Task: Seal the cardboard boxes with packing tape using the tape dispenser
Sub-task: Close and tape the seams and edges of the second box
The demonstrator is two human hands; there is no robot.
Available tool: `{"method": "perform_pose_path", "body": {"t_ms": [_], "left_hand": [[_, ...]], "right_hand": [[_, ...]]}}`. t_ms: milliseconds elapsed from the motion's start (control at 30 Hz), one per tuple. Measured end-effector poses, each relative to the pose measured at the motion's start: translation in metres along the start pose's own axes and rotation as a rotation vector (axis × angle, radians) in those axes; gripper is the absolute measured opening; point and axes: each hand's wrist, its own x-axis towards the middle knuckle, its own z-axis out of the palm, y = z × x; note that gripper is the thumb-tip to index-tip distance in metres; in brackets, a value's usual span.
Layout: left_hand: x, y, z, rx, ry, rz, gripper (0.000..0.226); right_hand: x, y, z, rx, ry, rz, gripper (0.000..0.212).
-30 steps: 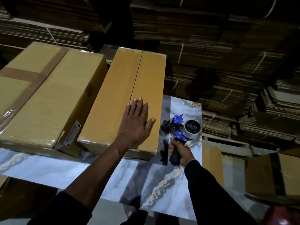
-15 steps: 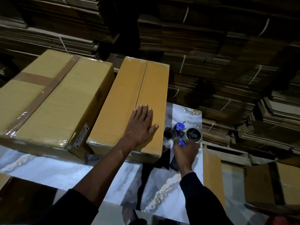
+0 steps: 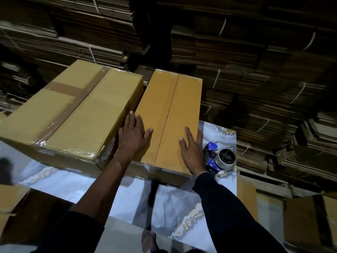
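Marble table [image 3: 91, 187]: tape dispenser [image 3: 221, 158] beside right hand [image 3: 193, 152].

Both arms reach forward; the left hand [image 3: 132, 136] and the right hand [image 3: 191, 149] lie flat, palms down, fingers straight and spread.

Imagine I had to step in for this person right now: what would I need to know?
Left hand: flat on the narrow box, near its left edge.
Right hand: flat on the same box, right side.
Tape dispenser: on the marble table, right of the box, in nobody's grip.
Done: the large box carries crossed tape strips.
Left: the narrow box's centre seam shows no brown strip; pick up the dispenser and tape it.
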Motion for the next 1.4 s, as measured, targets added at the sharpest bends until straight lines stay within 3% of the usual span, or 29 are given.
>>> {"method": "perform_pose_path", "body": {"t_ms": [333,433,500,600,1067,1200,1400], "left_hand": [[-0.04,0.013,-0.01,-0.249,-0.116,-0.044,0.096],[-0.061,-0.001,-0.012,-0.554,-0.161,-0.05,0.103],[-0.079,-0.011,-0.016,-0.847,-0.215,-0.058,0.096],[-0.105,-0.01,-0.018,-1.036,-0.27,-0.04,0.087],[-0.17,0.016,-0.1,-0.938,-0.22,0.117,0.091],[-0.179,0.013,-0.124,-0.913,-0.192,0.11,0.111],[-0.178,0.018,-0.173,-0.984,-0.139,0.222,0.1]], "right_hand": [[-0.028,0.016,-0.027,0.148,-0.06,0.019,0.064],[-0.046,0.031,-0.038,0.252,-0.074,0.055,0.081],[-0.06,0.037,-0.039,0.356,-0.08,0.119,0.092],[-0.079,0.038,-0.034,0.48,-0.058,0.142,0.092],[-0.153,0.016,-0.064,0.695,-0.001,0.052,0.097],[-0.164,-0.006,-0.088,0.684,0.027,0.012,0.094],[-0.167,-0.048,-0.118,0.727,0.053,-0.025,0.099]]}}
